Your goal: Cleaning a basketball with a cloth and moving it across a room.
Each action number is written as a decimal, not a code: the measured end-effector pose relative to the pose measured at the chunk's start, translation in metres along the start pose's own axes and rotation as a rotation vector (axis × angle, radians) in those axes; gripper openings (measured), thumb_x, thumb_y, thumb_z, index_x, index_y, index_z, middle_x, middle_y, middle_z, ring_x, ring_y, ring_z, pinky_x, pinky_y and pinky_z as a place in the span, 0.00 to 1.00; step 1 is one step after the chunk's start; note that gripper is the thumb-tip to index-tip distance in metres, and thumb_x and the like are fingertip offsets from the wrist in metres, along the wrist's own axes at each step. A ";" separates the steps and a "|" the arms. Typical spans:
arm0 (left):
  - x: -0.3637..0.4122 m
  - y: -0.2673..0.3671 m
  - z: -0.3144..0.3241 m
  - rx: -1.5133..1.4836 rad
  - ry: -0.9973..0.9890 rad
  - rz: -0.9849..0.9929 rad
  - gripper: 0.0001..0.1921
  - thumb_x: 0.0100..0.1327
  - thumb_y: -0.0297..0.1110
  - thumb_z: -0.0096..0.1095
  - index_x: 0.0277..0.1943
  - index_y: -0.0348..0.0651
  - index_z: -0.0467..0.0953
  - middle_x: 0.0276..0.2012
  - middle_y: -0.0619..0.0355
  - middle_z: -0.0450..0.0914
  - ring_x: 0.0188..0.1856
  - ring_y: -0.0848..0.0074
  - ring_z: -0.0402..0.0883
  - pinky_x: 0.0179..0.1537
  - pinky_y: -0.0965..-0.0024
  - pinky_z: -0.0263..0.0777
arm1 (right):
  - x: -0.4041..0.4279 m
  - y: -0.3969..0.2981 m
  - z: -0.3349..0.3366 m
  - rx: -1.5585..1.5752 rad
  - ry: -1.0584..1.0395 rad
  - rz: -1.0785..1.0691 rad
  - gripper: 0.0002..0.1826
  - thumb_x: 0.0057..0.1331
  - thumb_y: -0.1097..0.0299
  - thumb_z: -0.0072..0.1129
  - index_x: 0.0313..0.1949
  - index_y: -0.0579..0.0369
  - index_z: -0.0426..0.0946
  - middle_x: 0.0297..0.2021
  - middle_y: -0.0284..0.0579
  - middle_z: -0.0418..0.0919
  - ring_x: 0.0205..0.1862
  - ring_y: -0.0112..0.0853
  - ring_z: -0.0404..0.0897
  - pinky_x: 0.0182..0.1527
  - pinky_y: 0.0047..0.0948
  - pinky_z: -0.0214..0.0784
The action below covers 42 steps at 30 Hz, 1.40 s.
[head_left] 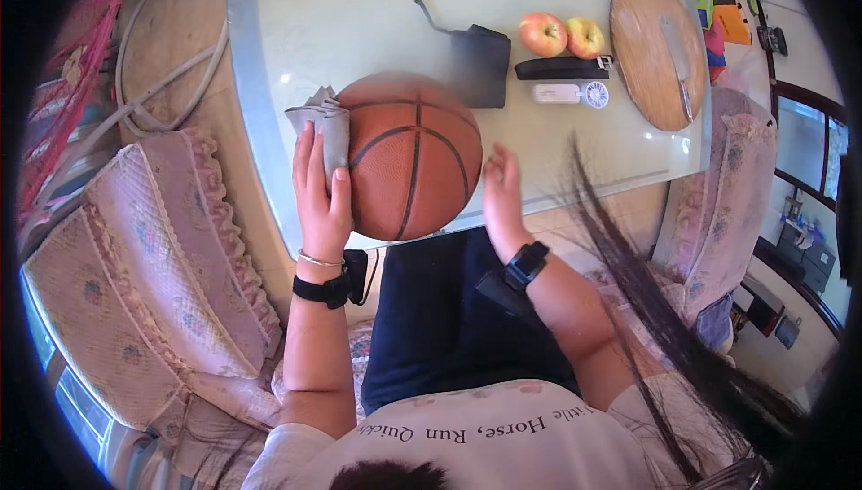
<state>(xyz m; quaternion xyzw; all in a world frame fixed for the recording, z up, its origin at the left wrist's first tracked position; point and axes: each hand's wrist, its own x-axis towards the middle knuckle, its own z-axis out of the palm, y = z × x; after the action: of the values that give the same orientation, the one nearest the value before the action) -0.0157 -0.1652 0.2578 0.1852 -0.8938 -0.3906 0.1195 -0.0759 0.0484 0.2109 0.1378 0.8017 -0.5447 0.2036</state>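
An orange basketball (412,153) with black seams rests at the near edge of a glass-topped table (350,25). My left hand (320,184) presses a folded grey cloth (333,128) against the ball's left side. At the ball's right side is my right hand (502,187), its fingers partly curled and nothing seen in it; whether it touches the ball cannot be told. Behind the ball to the right lies a black fabric pouch (481,62) with a cord. Further right are two apples (543,35), a rolled black belt (562,68) and a small white handheld fan (559,93).
A round wooden board (646,52) bearing a knife (675,52) lies at the table's right end. Quilted, floral-covered seats stand on the left (182,254) and right (724,200). A looped pale hose (121,110) is beyond the table's left side. Strands of long hair hang at right.
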 end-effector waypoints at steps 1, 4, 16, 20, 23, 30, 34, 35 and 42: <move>-0.001 -0.001 -0.001 0.011 -0.004 0.039 0.23 0.62 0.35 0.42 0.58 0.33 0.60 0.61 0.47 0.57 0.63 0.57 0.54 0.62 0.61 0.47 | 0.010 -0.009 -0.003 0.038 0.027 -0.200 0.23 0.64 0.65 0.44 0.56 0.60 0.56 0.54 0.50 0.60 0.58 0.36 0.59 0.60 0.32 0.49; -0.004 -0.014 -0.008 -0.023 -0.029 0.090 0.23 0.62 0.35 0.42 0.58 0.33 0.60 0.60 0.46 0.58 0.62 0.57 0.55 0.61 0.61 0.47 | 0.022 -0.068 0.017 -0.144 -0.031 -0.442 0.21 0.63 0.63 0.44 0.53 0.62 0.62 0.53 0.55 0.64 0.57 0.42 0.61 0.59 0.36 0.50; 0.017 -0.003 -0.025 0.194 -0.154 0.086 0.24 0.58 0.34 0.45 0.59 0.40 0.62 0.60 0.48 0.59 0.62 0.56 0.54 0.60 0.53 0.47 | -0.007 -0.085 0.088 -0.588 0.043 -0.752 0.21 0.61 0.67 0.41 0.52 0.63 0.61 0.52 0.55 0.65 0.58 0.46 0.60 0.59 0.49 0.46; -0.004 0.030 -0.029 0.546 -0.206 0.156 0.25 0.56 0.40 0.48 0.58 0.50 0.64 0.62 0.56 0.57 0.65 0.61 0.51 0.61 0.46 0.37 | -0.020 -0.093 0.104 -0.186 -0.014 -0.656 0.18 0.60 0.76 0.37 0.50 0.60 0.65 0.46 0.52 0.70 0.49 0.44 0.67 0.53 0.38 0.57; 0.001 0.017 -0.031 0.430 -0.193 0.181 0.25 0.56 0.40 0.48 0.58 0.49 0.65 0.62 0.57 0.57 0.65 0.63 0.50 0.61 0.46 0.37 | -0.018 -0.090 0.097 -0.275 -0.002 -0.754 0.17 0.60 0.76 0.38 0.49 0.61 0.66 0.46 0.52 0.70 0.49 0.46 0.67 0.54 0.39 0.57; 0.003 -0.098 -0.010 -0.996 -0.252 -0.816 0.27 0.64 0.51 0.39 0.59 0.39 0.60 0.56 0.52 0.66 0.58 0.67 0.63 0.57 0.67 0.57 | -0.011 -0.077 0.061 -0.472 -0.040 -0.735 0.17 0.63 0.67 0.43 0.50 0.58 0.67 0.52 0.52 0.67 0.57 0.44 0.63 0.59 0.42 0.50; -0.046 -0.113 0.018 -1.480 -0.110 -1.098 0.27 0.64 0.52 0.39 0.58 0.42 0.61 0.55 0.54 0.67 0.57 0.67 0.64 0.57 0.65 0.59 | -0.008 -0.072 0.057 -0.418 -0.024 -0.747 0.17 0.62 0.68 0.44 0.50 0.57 0.68 0.52 0.51 0.67 0.56 0.44 0.64 0.58 0.41 0.52; -0.063 -0.123 0.031 -1.585 -0.021 -1.171 0.27 0.64 0.52 0.39 0.58 0.42 0.61 0.55 0.55 0.67 0.57 0.67 0.65 0.56 0.64 0.60 | -0.006 -0.072 0.060 -0.412 -0.025 -0.751 0.17 0.62 0.68 0.44 0.50 0.57 0.68 0.52 0.51 0.67 0.56 0.44 0.64 0.58 0.41 0.52; -0.026 -0.060 0.009 -0.822 0.091 -0.661 0.26 0.63 0.47 0.41 0.60 0.41 0.59 0.60 0.50 0.60 0.60 0.62 0.59 0.58 0.63 0.55 | -0.007 -0.065 0.066 -0.517 0.113 -0.573 0.19 0.64 0.63 0.40 0.53 0.56 0.64 0.54 0.51 0.64 0.57 0.44 0.62 0.57 0.43 0.52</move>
<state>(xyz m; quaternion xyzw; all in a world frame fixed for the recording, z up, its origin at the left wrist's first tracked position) 0.0189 -0.1854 0.2053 0.4118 -0.5549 -0.7171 0.0912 -0.0870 -0.0374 0.2461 -0.1180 0.9285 -0.3509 0.0267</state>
